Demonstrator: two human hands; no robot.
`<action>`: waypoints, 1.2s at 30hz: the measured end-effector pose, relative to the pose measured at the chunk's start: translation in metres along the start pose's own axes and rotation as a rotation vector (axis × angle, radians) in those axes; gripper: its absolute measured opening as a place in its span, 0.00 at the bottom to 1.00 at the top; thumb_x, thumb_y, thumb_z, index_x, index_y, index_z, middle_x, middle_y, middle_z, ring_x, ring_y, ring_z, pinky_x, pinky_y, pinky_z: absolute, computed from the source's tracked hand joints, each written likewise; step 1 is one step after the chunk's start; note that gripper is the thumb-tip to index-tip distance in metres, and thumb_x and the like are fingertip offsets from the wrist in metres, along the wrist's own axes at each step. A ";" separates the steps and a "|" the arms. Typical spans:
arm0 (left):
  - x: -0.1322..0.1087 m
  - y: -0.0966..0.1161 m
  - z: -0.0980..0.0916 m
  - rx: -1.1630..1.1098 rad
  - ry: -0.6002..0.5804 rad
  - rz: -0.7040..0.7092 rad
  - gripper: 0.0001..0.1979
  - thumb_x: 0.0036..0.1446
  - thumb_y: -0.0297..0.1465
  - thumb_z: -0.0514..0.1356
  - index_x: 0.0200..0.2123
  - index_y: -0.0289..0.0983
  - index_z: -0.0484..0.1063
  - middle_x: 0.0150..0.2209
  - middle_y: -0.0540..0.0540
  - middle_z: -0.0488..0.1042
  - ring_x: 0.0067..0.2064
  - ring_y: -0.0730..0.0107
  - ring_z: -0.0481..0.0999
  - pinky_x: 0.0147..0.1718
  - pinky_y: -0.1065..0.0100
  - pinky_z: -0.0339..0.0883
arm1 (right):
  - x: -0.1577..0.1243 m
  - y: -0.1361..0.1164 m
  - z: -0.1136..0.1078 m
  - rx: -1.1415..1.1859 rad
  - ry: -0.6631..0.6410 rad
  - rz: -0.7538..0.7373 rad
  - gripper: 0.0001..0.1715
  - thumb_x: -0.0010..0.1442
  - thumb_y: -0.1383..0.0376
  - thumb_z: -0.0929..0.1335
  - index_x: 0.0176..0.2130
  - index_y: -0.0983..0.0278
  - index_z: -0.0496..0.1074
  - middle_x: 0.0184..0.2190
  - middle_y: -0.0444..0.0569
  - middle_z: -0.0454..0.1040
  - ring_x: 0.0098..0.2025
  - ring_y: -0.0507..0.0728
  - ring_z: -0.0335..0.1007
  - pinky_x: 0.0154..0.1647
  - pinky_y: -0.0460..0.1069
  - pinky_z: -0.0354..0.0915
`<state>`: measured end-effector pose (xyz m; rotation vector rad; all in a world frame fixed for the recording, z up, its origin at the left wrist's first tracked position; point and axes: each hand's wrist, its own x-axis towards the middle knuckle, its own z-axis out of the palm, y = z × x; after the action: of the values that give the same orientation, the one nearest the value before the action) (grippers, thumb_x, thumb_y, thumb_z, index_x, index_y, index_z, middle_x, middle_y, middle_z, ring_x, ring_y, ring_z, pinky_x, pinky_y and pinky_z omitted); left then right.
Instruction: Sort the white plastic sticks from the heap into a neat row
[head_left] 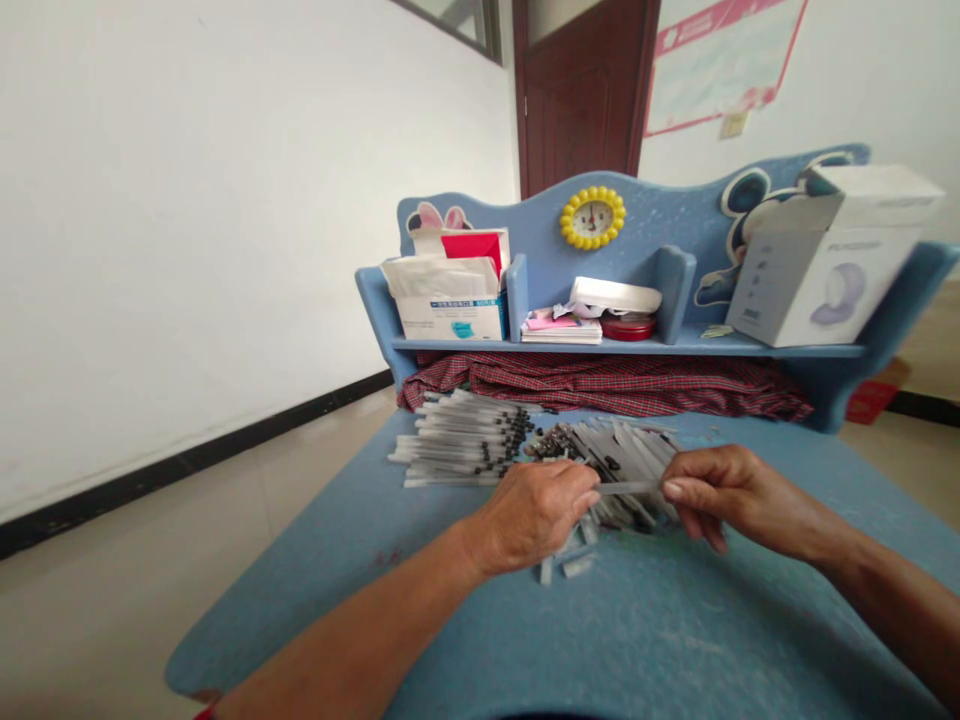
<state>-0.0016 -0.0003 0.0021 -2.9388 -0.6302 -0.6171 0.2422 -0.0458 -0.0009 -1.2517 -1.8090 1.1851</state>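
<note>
Between my two hands a thin translucent pen-like tube (628,488) is held almost level. My left hand (534,508) is closed on its left end, and the thumb and fingers of my right hand (716,492) pinch the right end. Just beyond my left hand lies a stack of similar tubes (450,440) with black tips pointing right. Behind the held tube spreads a looser heap of pale tubes and dark-tipped pieces (626,450). Several short pale pieces (577,565) lie on the blue table by my left hand, which partly hides them.
A blue shelf (645,350) rises at the table's back, carrying a mask box (450,310), papers (559,332), a red round tin (628,328) and a white carton (825,270). Red checked cloth (600,385) lies beneath it. A yellow clock (592,217) is on the backboard.
</note>
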 end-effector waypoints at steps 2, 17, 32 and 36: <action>0.000 -0.001 0.000 -0.021 -0.010 0.017 0.12 0.64 0.30 0.46 0.37 0.33 0.68 0.29 0.47 0.71 0.32 0.70 0.72 0.31 0.71 0.65 | 0.000 0.001 -0.002 0.021 -0.027 0.002 0.22 0.56 0.50 0.66 0.24 0.66 0.67 0.18 0.45 0.71 0.16 0.48 0.65 0.17 0.43 0.61; -0.001 -0.004 0.002 -0.038 0.004 -0.010 0.11 0.64 0.30 0.47 0.36 0.34 0.68 0.29 0.47 0.71 0.33 0.71 0.72 0.32 0.72 0.66 | 0.001 0.000 0.000 0.023 0.021 -0.028 0.21 0.56 0.50 0.66 0.27 0.66 0.67 0.21 0.45 0.71 0.19 0.49 0.66 0.20 0.44 0.63; -0.001 -0.005 0.004 0.009 -0.016 -0.009 0.12 0.64 0.30 0.46 0.37 0.34 0.67 0.30 0.46 0.72 0.34 0.70 0.73 0.33 0.70 0.67 | 0.003 -0.004 0.005 -0.051 0.089 0.013 0.24 0.55 0.46 0.65 0.29 0.65 0.66 0.18 0.43 0.69 0.16 0.48 0.63 0.16 0.43 0.59; -0.001 -0.005 0.005 -0.007 -0.013 -0.007 0.12 0.64 0.30 0.46 0.37 0.34 0.67 0.31 0.46 0.72 0.34 0.69 0.73 0.33 0.70 0.68 | 0.002 -0.002 0.006 -0.149 0.120 0.016 0.26 0.60 0.47 0.60 0.23 0.64 0.63 0.15 0.43 0.67 0.13 0.46 0.58 0.13 0.42 0.54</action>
<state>-0.0032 0.0049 -0.0026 -2.9512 -0.6408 -0.6021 0.2354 -0.0457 -0.0016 -1.3932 -1.8283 0.9758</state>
